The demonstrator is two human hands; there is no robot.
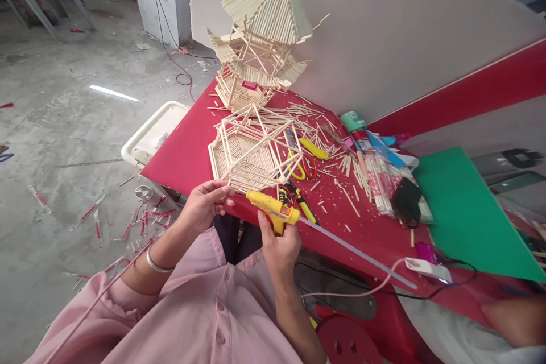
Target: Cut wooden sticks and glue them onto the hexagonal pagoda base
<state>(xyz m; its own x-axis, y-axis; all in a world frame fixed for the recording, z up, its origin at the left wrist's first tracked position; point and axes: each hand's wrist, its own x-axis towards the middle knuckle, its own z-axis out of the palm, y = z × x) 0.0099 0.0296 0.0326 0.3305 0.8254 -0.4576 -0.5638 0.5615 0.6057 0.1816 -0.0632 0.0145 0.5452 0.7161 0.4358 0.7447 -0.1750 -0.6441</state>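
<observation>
My right hand (279,247) is wrapped round the grip of a yellow glue gun (273,207), its nozzle toward my left hand. A long translucent glue stick (358,253) sticks out of the gun's back. My left hand (207,205) pinches the end of a small wooden stick (229,183) at the near edge of an open stick frame (243,156). This frame has a slatted base and slanting struts. Behind it stands a tiered pagoda model (267,17) of the same sticks, with slatted roofs.
Loose sticks (311,125) litter the red table (183,148). Yellow-handled pliers (305,207), scissors (296,165) and a yellow cutter (313,148) lie beside the frame. Stick packs (379,182), a green board (473,210) and a white power strip (426,268) are to the right. Another person's arm (516,318) shows lower right.
</observation>
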